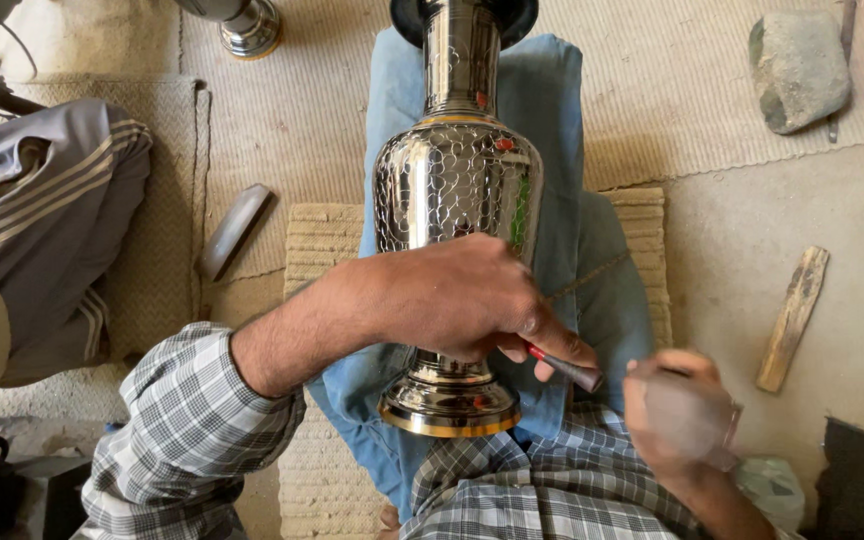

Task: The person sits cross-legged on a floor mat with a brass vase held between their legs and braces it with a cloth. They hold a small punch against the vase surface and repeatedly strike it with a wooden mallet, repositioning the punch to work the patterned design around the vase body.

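A tall shiny metal vase (457, 175) with an engraved crackle pattern lies along my blue-jeaned leg (552, 110), its base (449, 405) toward me and its neck pointing away. My left hand (452, 295) reaches across the lower body of the vase and pinches a small dark chisel with a red band (564, 366) against it. My right hand (677, 410) is blurred beside the chisel's end and grips a small hammer-like tool whose shape I cannot make out.
A person in grey striped trousers (47, 220) sits at the left. A dark flat bar (234, 230) lies left of the vase, a wooden stick (794, 315) at the right, a grey stone (797, 68) at the far right. Another metal base (249, 27) stands at top.
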A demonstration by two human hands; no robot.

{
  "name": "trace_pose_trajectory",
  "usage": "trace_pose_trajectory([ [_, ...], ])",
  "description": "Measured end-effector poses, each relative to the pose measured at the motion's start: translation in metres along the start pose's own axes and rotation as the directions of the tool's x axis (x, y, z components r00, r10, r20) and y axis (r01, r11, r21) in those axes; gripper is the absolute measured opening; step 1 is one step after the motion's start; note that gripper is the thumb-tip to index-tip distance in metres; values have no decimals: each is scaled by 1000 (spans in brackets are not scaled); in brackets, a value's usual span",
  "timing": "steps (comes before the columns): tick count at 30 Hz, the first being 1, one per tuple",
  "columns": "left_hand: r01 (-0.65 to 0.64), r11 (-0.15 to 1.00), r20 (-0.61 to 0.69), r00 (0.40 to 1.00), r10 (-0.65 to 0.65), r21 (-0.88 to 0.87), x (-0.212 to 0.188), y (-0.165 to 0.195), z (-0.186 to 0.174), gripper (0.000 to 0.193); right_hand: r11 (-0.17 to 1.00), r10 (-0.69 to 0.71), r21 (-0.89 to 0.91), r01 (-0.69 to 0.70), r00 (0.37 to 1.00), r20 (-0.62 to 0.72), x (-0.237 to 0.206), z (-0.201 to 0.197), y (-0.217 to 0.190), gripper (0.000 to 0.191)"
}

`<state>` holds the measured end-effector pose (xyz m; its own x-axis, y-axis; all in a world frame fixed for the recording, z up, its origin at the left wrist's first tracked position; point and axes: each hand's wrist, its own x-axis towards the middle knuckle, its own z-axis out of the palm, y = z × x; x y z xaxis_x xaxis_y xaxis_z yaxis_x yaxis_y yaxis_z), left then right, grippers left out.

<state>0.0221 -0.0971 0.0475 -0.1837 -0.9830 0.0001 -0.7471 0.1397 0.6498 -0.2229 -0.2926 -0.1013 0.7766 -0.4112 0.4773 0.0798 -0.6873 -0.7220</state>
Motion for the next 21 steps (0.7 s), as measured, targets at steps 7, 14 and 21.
trace_pose_trajectory([
  [7, 127, 975, -713, 665, -222, -184, -34, 30, 25, 36, 982, 182, 42, -186, 981, 70, 21, -5, -21, 51],
  [14, 161, 972, -921, 325, -214, -169, -35, 25, 82, 35, 963, -221, -103, 250, 947, 232, 73, -38, -13, 86],
  [21, 131, 981, -937, 300, -176, -142, -35, 17, 92, 35, 974, -190, -50, 220, 921, 341, 128, -71, -60, 60],
])
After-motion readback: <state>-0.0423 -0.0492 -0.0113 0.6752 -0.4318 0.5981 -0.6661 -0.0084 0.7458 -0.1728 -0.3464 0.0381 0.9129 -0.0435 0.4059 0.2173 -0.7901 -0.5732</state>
